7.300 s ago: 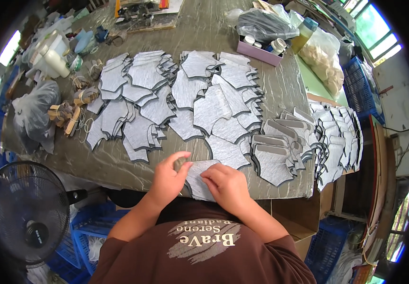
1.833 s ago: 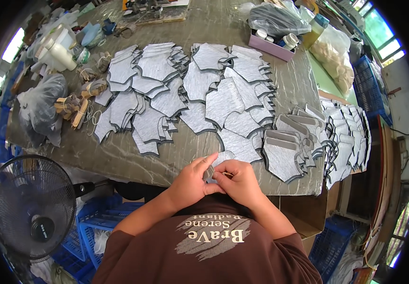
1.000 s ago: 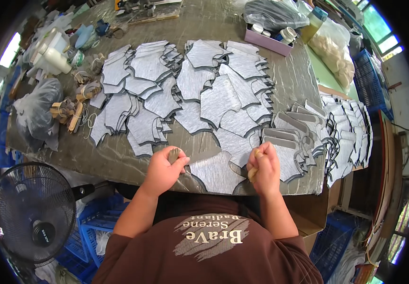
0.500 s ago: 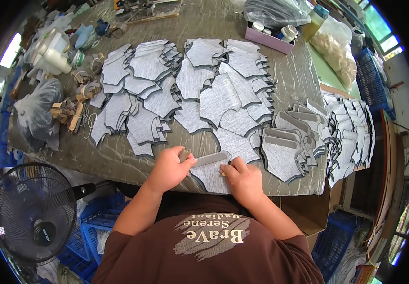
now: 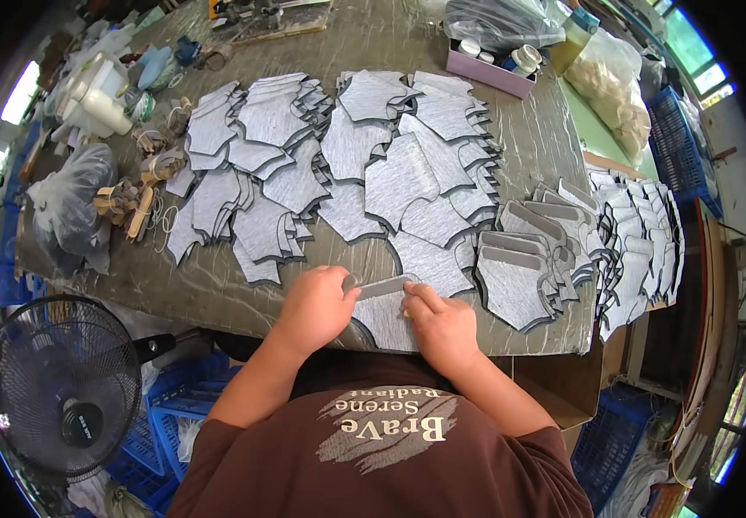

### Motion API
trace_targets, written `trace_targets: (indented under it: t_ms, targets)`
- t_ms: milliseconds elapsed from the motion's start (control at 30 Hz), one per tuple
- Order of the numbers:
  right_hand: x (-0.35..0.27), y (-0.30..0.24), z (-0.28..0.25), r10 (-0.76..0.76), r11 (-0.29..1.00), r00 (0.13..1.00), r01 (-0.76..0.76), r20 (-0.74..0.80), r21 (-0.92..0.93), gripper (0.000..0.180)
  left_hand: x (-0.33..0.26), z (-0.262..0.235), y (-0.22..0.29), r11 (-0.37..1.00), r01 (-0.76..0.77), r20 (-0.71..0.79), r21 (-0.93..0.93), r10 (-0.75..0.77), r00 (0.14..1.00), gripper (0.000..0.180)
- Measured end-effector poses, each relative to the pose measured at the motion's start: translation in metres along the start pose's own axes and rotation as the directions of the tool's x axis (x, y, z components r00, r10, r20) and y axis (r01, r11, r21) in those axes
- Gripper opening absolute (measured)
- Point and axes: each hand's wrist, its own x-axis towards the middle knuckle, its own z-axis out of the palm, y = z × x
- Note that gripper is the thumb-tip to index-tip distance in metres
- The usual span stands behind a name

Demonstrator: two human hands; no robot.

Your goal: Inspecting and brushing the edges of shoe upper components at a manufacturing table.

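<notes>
A grey fabric cut piece lies at the near edge of the worktable, its top edge folded over into a narrow strip. My left hand pinches the left end of that folded strip. My right hand presses down on the right end with its fingertips. Both hands rest on the piece. Beyond them, many similar grey pieces are spread in overlapping rows. Pieces with folded top bands are stacked just right of my hands.
A black fan stands at lower left beside blue crates. Plastic bags, a white bottle and bundles lie along the table's left end. A box of small pots sits at the far side. More grey pieces cover a side surface at right.
My hands had been spread apart on the flat piece a second ago. They have come together, and the piece's top edge is now folded into a strip under my fingers.
</notes>
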Motion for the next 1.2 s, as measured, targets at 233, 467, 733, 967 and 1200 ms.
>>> trace_targets:
  t_ms: [233,467,733,967,1200]
  targets:
    - [-0.007,0.001,-0.01,0.188,0.935,0.97,-0.13,-0.152,0.331,0.029,-0.006,0.01,-0.007,0.986,-0.148,-0.201,-0.075,0.131,0.971,0.019]
    - [-0.009,-0.005,-0.044,0.517,0.584,0.832,-0.515,0.201,0.628,0.011,-0.004,0.005,0.011,0.826,-0.125,-0.13,-0.549,0.063,0.989,0.005]
    - [-0.039,0.081,-0.108,0.419,0.88,0.793,-0.474,-0.442,-0.017,0.021,0.075,0.008,0.016,0.868,-0.442,-0.223,0.224,0.487,0.844,0.016]
    - [-0.036,0.042,-0.075,0.716,0.334,0.695,-0.259,-0.065,0.906,0.027,0.086,0.017,-0.001,0.753,-0.558,-0.139,0.348,0.63,0.764,0.013]
    - [0.012,0.004,-0.037,0.439,0.83,0.895,-0.37,-0.08,0.418,0.011,0.026,0.003,0.011,0.859,-0.512,-0.169,-0.005,0.504,0.847,0.027]
